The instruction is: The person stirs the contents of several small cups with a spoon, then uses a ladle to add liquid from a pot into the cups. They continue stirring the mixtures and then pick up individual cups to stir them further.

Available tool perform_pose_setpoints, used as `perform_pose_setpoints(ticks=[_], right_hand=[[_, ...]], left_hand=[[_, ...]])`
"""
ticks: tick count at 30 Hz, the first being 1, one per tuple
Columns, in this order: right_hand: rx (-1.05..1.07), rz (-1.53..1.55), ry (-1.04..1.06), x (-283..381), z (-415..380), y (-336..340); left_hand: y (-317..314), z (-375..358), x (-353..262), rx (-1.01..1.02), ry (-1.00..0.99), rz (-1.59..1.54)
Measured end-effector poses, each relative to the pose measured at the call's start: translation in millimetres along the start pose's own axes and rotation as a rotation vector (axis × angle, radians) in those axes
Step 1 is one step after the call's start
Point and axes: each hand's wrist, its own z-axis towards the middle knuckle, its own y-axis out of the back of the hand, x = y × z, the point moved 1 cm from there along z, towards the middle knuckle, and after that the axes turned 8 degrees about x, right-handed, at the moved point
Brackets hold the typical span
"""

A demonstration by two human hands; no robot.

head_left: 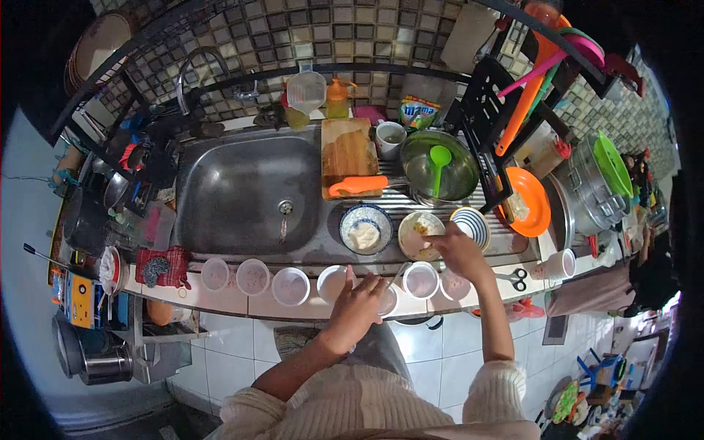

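Observation:
My left hand [356, 308] is at the counter's front edge, its fingers and thumb around the left side of a clear plastic cup [389, 302]. Just left of the hand stands another plastic cup [331, 282]. My right hand [460, 253] reaches over a small bowl [409, 253] with yellowish bits in it. Its fingers are drawn together at the bowl's right side, and what they hold, if anything, is hidden. A blue-patterned bowl [353, 214] with a pale white lump sits to the left. Behind the right hand is a blue-striped bowl [473, 224].
Several plastic cups [291, 286] line the front edge. Behind are a steel sink [242, 176], a cutting board [348, 150], and a pan [466, 165] with a green ladle [440, 156] and an orange handle. An orange plate [539, 205] and scissors [517, 278] lie to the right.

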Motion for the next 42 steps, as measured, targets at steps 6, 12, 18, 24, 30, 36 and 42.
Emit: perform_pose_setpoints(ticks=[6,12,18,24,30,36,42], right_hand=[[0.358,-0.229,-0.104,-2.9,41.7,-23.4],[0.47,-0.317,-0.087,2.4,53.8,-23.5],[0.538,-0.33,0.135,11.5,52.9,-14.1],[0.264,0.553,0.222,-42.4,48.0,-26.9],[0.308,1.078,-0.169,24.8,-11.2,27.8],[-0.244,0.19,0.204,63.8,-59.8,11.4],[-0.095,-0.091,-0.101,115.5,-95.8,-22.1]], left_hand=[[6.3,-0.9,-1.0,-0.016,0.013,-0.034],[1.2,-1.7,1.6,-0.066,-0.015,-0.043],[-4.0,-1.1,2.0,-0.077,0.002,-0.007],[6.7,-5.3,-1.9,-0.066,-0.002,-0.111],[0.3,-4.1,0.4,-0.071,0.023,-0.136],[-4.1,-5.5,3.7,-0.084,0.008,-0.156],[-7.1,-3.8,4.9,-0.108,0.009,-0.127]])
